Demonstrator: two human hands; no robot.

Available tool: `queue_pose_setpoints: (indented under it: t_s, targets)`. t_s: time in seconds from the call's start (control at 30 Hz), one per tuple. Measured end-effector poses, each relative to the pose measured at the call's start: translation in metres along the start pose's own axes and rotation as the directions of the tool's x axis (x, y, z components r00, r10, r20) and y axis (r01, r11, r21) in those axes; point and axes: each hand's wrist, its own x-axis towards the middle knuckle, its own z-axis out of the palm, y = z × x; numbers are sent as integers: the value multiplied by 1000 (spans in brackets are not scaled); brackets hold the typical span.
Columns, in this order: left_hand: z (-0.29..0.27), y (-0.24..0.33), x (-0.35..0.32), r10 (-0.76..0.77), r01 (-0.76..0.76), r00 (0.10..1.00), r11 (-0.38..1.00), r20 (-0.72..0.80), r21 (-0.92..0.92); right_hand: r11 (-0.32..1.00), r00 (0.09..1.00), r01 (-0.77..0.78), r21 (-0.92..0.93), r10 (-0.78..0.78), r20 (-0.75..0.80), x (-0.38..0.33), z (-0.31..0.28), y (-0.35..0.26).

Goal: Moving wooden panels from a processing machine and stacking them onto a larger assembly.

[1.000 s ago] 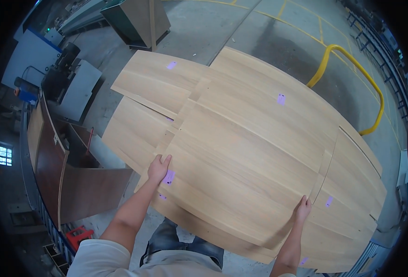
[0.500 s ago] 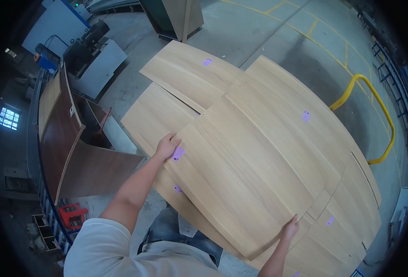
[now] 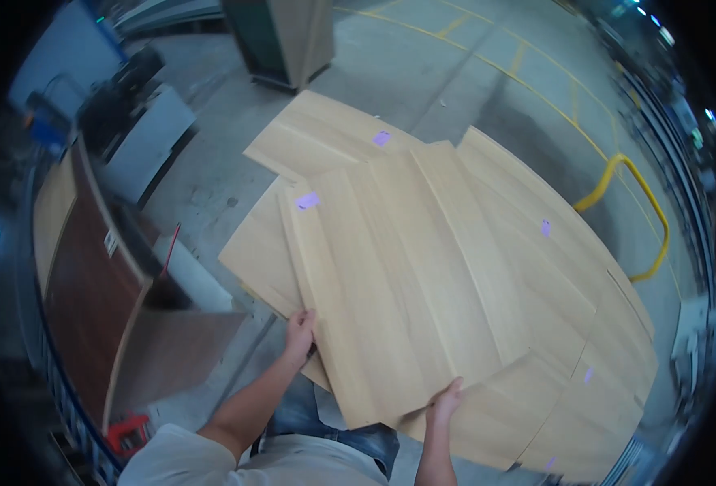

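A large pale wood panel point(image 3: 406, 267) with a purple label point(image 3: 307, 200) near its far left corner lies tilted over other panels. My left hand point(image 3: 299, 334) grips its left edge, fingers curled over the rim. At its near right edge, my right hand point(image 3: 445, 398) holds on with the thumb on top; those fingers are partly hidden beneath. Under and around it lie further pale panels, among them one at the far left point(image 3: 293, 134), one along the right side point(image 3: 528, 202) and one at the near right point(image 3: 487, 421), several bearing purple labels.
A yellow tubular handle point(image 3: 664, 231) rises beyond the stack's right side. On the left stand dark brown boards point(image 3: 90, 283) and a machine with a grey-white base point(image 3: 147, 142). A cabinet point(image 3: 281, 40) stands at the back. Low on the left is a red stool-like object point(image 3: 128, 435).
The held panel has turned clockwise and shifted left and nearer to me. My left hand has moved down along its edge, and my right hand has moved left with it.
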Motion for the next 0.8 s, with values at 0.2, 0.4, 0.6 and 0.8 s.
queue_pose_setpoints:
  t_s: [0.2,0.4,0.6,0.8]
  targets:
    - [-117,94,171,71,-51,995,960,-66,276,925,879,-359,121,291,378,-159,154,38]
    - [-124,187,250,102,-89,995,924,-15,371,789,733,-583,193,409,543,-242,265,95]
    - [-203,216,358,213,-150,975,838,-61,525,698,474,533,-479,223,852,-257,304,20]
    - [-167,199,409,182,-143,983,852,-30,504,199,767,539,-819,-517,379,-160,250,-4]
